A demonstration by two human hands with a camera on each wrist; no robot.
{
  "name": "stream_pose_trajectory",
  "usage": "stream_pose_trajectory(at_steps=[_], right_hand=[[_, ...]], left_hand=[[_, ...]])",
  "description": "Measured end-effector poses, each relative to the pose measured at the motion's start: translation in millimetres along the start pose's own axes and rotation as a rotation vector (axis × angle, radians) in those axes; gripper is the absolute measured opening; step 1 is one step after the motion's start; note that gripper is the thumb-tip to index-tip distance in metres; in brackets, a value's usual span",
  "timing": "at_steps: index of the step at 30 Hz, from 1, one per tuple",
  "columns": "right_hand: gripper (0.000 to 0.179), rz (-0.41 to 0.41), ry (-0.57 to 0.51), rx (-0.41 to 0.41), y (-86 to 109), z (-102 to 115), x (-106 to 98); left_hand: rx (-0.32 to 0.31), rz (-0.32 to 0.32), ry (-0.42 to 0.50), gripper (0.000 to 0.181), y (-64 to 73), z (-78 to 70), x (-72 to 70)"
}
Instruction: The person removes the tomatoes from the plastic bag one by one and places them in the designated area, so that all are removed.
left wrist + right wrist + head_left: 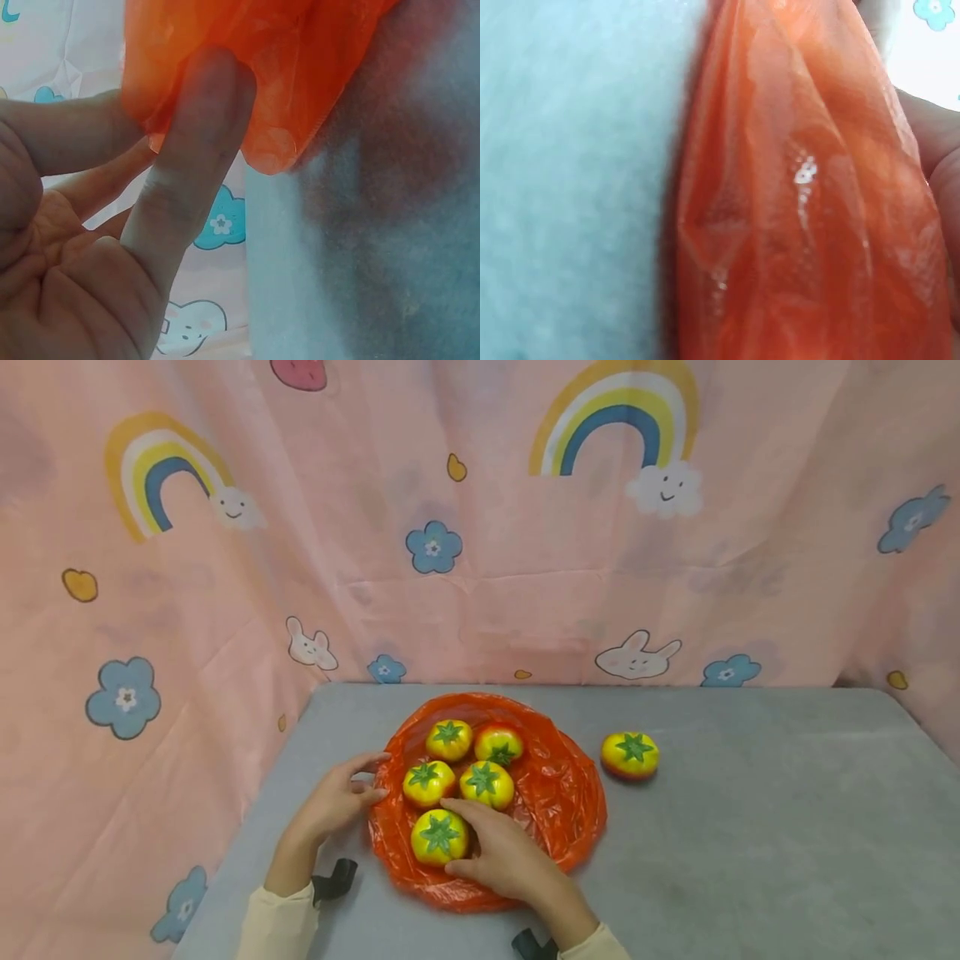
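An orange-red plastic bag (551,793) lies on the table with its mouth spread into a wide round. Inside it, on the left half, sit several yellow-and-red toy tomatoes (487,783) with green star-shaped tops. My left hand (337,800) pinches the bag's left rim; the left wrist view shows its fingers (187,172) at the thin plastic edge. Reaching over the front rim, my right hand (510,853) holds the nearest toy tomato (439,837) between thumb and fingers. In the right wrist view the bag's wall (802,225) hides most of that hand.
One more toy tomato (630,756) lies outside the bag, to its right on the grey table (750,827). A pink curtain (510,552) printed with rainbows, flowers and rabbits hangs behind the table and along its left side.
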State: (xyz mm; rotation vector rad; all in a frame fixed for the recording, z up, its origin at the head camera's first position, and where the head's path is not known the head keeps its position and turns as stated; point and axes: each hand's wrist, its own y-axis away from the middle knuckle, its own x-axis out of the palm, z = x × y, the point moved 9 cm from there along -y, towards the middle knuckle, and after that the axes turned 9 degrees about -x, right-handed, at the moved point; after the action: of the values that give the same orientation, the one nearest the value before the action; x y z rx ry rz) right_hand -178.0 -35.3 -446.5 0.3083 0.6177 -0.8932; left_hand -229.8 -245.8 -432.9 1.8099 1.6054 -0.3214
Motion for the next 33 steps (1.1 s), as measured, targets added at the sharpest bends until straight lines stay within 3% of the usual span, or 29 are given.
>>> stream_pose_trajectory(at_steps=[8,13,23,33], right_hand=[[0.069,-0.011,-0.009,-0.013,1.0,-1.6,-0.6],[0.069,-0.013,-0.082,0.008,10.7,-3.2,-9.4],[0.071,-0.037,-0.046,0.080,42.2,3.2,-45.2],[0.070,-0.093,0.050,0.189,80.7,-13.7,-84.0]], left_hand=[[0.003,-0.002,0.012,0.053,-1.8,2.1,1.8],[0.008,-0.018,0.018,0.052,1.5,2.2,-2.1],[0.017,0.008,0.040,0.054,1.8,0.0,-4.8],[0.015,0.017,0.016,0.055,2.4,-0.8,-6.6]])
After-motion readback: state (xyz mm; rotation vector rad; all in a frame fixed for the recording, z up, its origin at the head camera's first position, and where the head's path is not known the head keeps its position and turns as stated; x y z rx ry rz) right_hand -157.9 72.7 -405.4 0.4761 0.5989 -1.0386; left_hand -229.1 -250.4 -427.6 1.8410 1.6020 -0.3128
